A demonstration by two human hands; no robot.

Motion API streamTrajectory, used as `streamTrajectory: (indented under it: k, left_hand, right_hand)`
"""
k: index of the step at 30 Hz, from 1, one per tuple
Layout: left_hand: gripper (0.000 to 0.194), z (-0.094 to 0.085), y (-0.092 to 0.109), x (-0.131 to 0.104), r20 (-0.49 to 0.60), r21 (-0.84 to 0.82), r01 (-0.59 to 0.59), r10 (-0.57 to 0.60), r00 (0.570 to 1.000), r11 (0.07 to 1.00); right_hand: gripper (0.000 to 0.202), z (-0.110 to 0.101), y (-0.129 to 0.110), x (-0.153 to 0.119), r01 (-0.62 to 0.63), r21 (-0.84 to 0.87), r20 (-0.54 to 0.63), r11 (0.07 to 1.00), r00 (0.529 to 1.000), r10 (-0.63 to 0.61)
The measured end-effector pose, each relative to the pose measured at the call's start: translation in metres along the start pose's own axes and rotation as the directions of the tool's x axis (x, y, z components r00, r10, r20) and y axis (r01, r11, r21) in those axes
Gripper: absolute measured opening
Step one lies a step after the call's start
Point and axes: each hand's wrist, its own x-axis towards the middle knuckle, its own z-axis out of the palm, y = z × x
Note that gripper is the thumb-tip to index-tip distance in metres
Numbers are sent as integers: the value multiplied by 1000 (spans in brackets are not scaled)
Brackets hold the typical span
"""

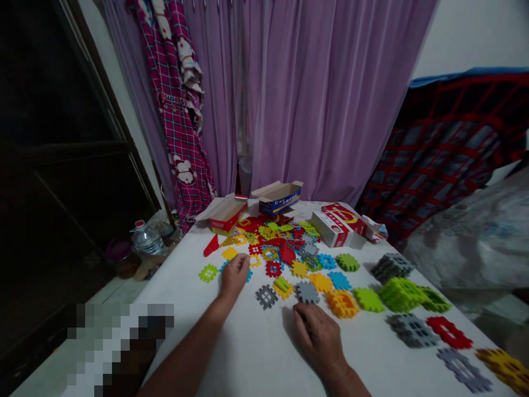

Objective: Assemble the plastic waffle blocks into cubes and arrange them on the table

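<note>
My left hand (235, 274) is closed, its fingers curled above the left side of the loose plastic building tiles. Parts of blue tiles (249, 275) show beside it, and a lime window-frame tile (209, 273) lies to its left. Whatever its fingers may hold is hidden. My right hand (320, 334) rests nearer me on the table, fingers folded in, just below a grey square tile (306, 292). Its palm is hidden too. Between the hands lie a dark grey window-frame tile (266, 296) and a yellow tile with a small lime piece (283, 284) on it.
A heap of mixed tiles (287, 255) covers the table's middle. Sorted stacks, such as lime tiles (400, 294) and grey tiles (413, 330), stand on the right. Open cartons, one red (228, 216), one blue (281, 201), and a red-white box (333, 229) stand behind. A white cloth (248, 353) covers the table.
</note>
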Motion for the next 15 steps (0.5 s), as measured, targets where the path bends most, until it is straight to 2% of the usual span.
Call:
streamTrajectory:
  k: [2, 4, 6, 9, 15]
  left_hand:
    - [27, -15, -11, 26, 24, 215, -14, 9, 1000, 977]
    - [34, -28, -21, 52, 120, 482, -47, -12, 993, 875]
    - [36, -35, -28, 74, 160, 552, -49, -47, 986, 832]
    - [34, -37, -33, 94, 209, 611, -44, -107, 972, 791]
    - [33, -28, -31, 103, 270, 680, -55, -179, 946, 731]
  right_hand:
    - [15, -1, 3, -1, -36, 28, -5, 999, 999, 37]
    - [14, 0, 5, -1, -39, 40, 7, 998, 999, 39]
    - [14, 1, 5, -1, -27, 48, 18, 998, 999, 27]
    - [16, 3, 4, 0, -49, 59, 14, 997, 999, 48]
    - [16, 2, 3, 1, -60, 85, 28, 995, 998, 57]
